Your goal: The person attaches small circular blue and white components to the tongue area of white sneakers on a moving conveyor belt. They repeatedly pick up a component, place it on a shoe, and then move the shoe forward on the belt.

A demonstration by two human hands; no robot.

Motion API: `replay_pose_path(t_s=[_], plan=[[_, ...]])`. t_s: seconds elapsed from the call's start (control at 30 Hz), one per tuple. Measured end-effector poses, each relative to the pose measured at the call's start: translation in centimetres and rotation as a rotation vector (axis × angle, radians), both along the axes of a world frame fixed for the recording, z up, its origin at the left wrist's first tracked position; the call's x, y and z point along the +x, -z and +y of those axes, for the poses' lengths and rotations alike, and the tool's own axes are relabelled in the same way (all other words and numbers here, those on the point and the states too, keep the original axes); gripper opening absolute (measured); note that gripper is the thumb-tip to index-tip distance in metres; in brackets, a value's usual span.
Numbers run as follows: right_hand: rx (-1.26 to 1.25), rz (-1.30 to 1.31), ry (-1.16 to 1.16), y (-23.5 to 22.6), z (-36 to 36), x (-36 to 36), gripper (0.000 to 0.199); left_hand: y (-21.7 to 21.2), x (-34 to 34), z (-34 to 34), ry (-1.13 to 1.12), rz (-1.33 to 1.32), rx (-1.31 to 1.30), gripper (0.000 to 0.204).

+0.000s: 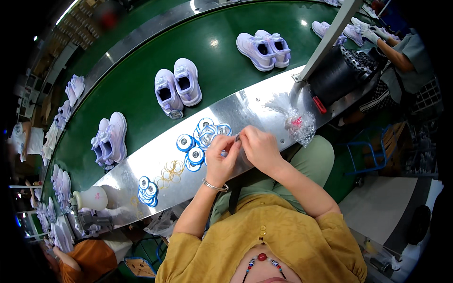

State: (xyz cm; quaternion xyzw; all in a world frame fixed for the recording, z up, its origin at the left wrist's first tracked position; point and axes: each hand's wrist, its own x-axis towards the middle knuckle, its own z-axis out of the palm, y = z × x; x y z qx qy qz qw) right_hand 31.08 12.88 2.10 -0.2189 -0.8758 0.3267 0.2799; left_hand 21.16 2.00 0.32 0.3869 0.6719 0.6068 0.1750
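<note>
My left hand (222, 159) and my right hand (260, 147) meet above the metal ledge, thumbs and fingers pinched together on a small dark piece (237, 138). It is mostly covered by the fingertips, so its kind is unclear. Just left of the hands lies a loose pile of round white tags with blue rims (195, 155). Farther left are several thin yellow rubber bands (170, 172) and another stack of the round tags (147, 191). A round tag (176, 114) also shows at the heel of a lilac shoe pair (178, 87) on the green belt.
More lilac shoe pairs (263, 49) (110, 139) stand along the green conveyor belt (214, 75). Right on the ledge are a clear plastic bundle (301, 126), a red-handled tool (319, 104) and a black container (332, 78). A metal post (330, 40) rises there. Co-workers sit at both sides.
</note>
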Motion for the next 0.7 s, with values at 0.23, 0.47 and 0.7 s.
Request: replay_pose_path(t_s=[0.23, 0.47, 0.7], plan=[[-0.024, 0.081, -0.158, 1.6, -1.6, 3.7, 0.004, 1.1, 2.1, -2.1, 0.128, -0.666, -0.04, 0.006], [-0.543, 0.037, -0.233, 2.5, -1.9, 3.6, 0.011, 2.6, 2.4, -2.9, 0.138, -0.607, -0.05, 0.007], [-0.643, -0.122, -0.419, 3.3, -1.0, 3.7, 0.015, 2.0, 2.4, -4.8, 0.107, -0.406, -0.199, 0.011]])
